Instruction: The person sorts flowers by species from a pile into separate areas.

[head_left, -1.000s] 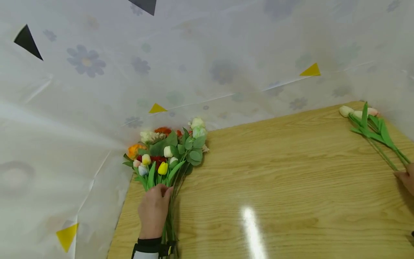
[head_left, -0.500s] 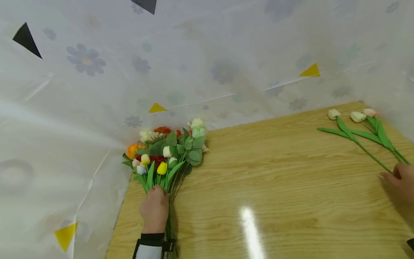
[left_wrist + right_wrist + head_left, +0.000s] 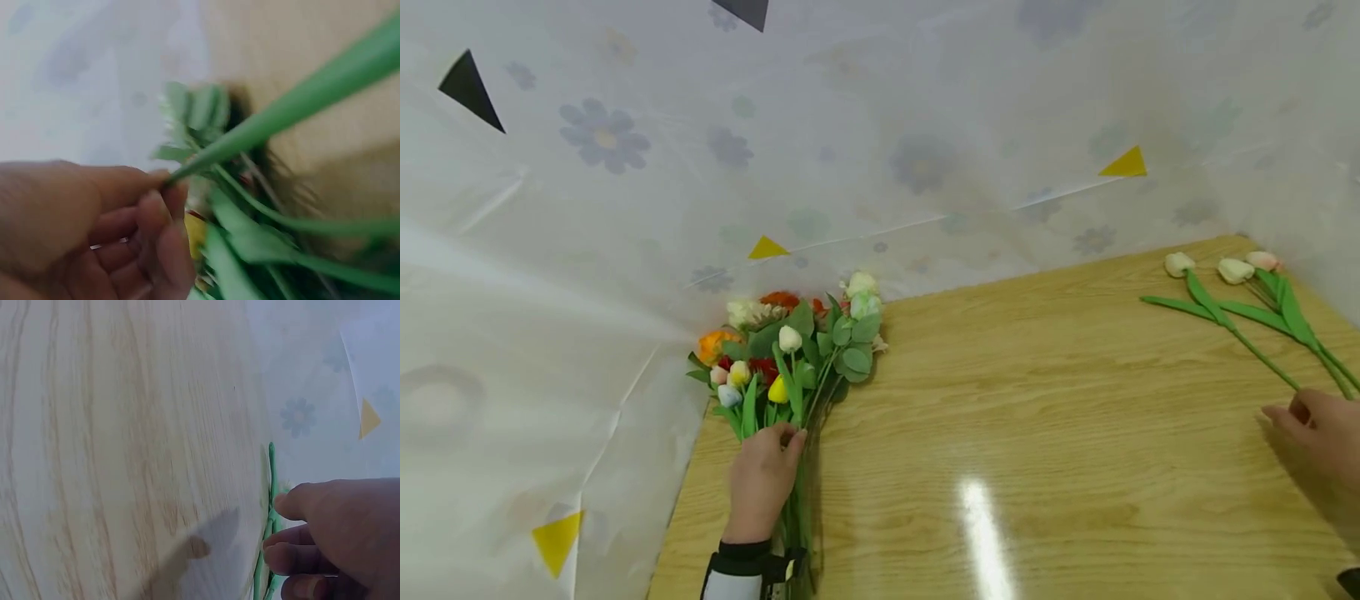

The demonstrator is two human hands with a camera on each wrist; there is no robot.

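A mixed bunch of artificial flowers lies at the table's far left corner, heads against the plastic sheet. My left hand holds its stems just below the leaves. In the left wrist view that hand pinches one green tulip stem between thumb and fingers, over the blurred bunch. Three loose tulips lie at the far right. My right hand is at their stem ends. In the right wrist view its loosely curled fingers lie against a green stem.
The wooden table has a glare streak near its front middle. A translucent flower-print sheet with yellow and black triangles hangs along the back and left edges and shows again behind the tulips.
The right hand slid one tulip leftward, apart from the other two, then drew back toward me. In the bunch, the white tulip rose a little higher as the left hand shifted its hold.
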